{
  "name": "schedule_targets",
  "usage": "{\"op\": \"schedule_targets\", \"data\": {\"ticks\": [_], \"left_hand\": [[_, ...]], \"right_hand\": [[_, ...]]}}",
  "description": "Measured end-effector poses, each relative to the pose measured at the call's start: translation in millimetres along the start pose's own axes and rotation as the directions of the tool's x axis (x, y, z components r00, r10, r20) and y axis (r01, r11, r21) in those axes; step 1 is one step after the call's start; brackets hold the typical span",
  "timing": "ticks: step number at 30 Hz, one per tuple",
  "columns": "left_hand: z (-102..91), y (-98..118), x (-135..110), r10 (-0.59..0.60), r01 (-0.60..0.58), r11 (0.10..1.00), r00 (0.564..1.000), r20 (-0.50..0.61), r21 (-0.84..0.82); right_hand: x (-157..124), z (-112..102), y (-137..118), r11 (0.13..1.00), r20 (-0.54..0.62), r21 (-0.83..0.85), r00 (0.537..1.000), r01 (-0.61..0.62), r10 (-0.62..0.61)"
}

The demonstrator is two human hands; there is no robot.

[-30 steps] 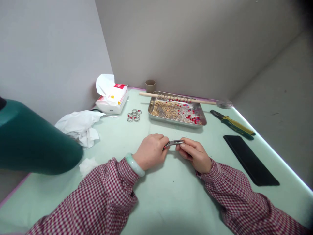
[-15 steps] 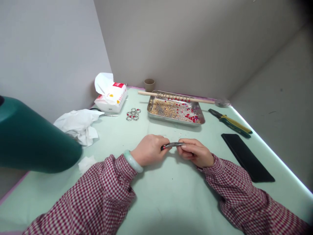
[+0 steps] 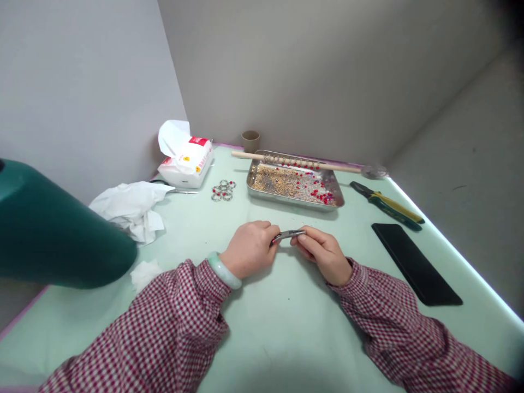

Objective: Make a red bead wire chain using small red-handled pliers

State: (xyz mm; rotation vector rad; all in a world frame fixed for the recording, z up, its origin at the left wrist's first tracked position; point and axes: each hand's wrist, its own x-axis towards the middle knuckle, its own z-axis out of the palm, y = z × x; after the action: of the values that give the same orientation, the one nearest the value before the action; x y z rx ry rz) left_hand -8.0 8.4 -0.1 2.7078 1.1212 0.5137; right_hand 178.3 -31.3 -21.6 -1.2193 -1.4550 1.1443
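My left hand [image 3: 254, 248], with a pale green bangle [image 3: 224, 271] at the wrist, is closed round the handles of small pliers [image 3: 289, 234]. The jaws point right and meet the fingertips of my right hand [image 3: 323, 252]. Thumb and forefinger of that hand are pinched together at the tip of the jaws; whatever they hold there is too small or hidden to make out. Beyond my hands stands a metal tray [image 3: 295, 203] with gold, clear and red beads. Left of the tray lie several beaded rings [image 3: 223, 190].
A wooden stick [image 3: 339, 167] carrying beaded rings lies across the tray. To the right are larger green-yellow pliers [image 3: 387, 206] and a black flat pad [image 3: 415, 265]. At left are a tissue pack [image 3: 188, 164], crumpled tissue [image 3: 131, 207] and a dark green cylinder [image 3: 61, 234]. A small cup [image 3: 250, 142] stands behind.
The pliers' jaws have risen slightly and tilted upward at the right. My right hand has turned a little, its fingers now pointing more up and left. My left hand keeps its grip.
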Motion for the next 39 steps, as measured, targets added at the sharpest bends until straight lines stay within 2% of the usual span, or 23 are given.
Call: {"op": "schedule_targets", "data": {"ticks": [4,12,23,27,30,34,39], "left_hand": [[3.7,3,-2,-0.058,0.060,0.995,0.998,-0.027,0.079],[5.7,6,-2,-0.071,0.073,0.993,0.997,-0.027,0.097],[5.4,19,-3,-0.161,0.163,0.981,0.986,-0.030,0.104],[5.9,21,-3,-0.180,0.181,0.980,0.983,-0.026,0.088],[5.2,20,-2,-0.181,0.182,0.981,0.983,-0.020,0.062],[2.1,15,0,-0.157,0.157,0.988,0.988,-0.006,-0.004],[0.5,14,1,-0.113,0.113,0.988,0.994,0.007,-0.106]], "right_hand": [[1,2,-2,0.998,-0.129,-0.069,0.991,0.014,-0.023],[3,5,-5,0.994,-0.167,-0.105,0.985,0.017,-0.035],[4,7,-10,0.964,-0.223,-0.254,0.965,0.079,-0.137],[3,9,-11,0.952,-0.235,-0.292,0.958,0.092,-0.165],[3,9,-12,0.962,-0.229,-0.258,0.962,0.087,-0.149],[1,7,-11,0.974,-0.211,-0.209,0.968,0.091,-0.136],[-2,5,-6,0.970,-0.228,-0.198,0.955,0.145,-0.189]]}}
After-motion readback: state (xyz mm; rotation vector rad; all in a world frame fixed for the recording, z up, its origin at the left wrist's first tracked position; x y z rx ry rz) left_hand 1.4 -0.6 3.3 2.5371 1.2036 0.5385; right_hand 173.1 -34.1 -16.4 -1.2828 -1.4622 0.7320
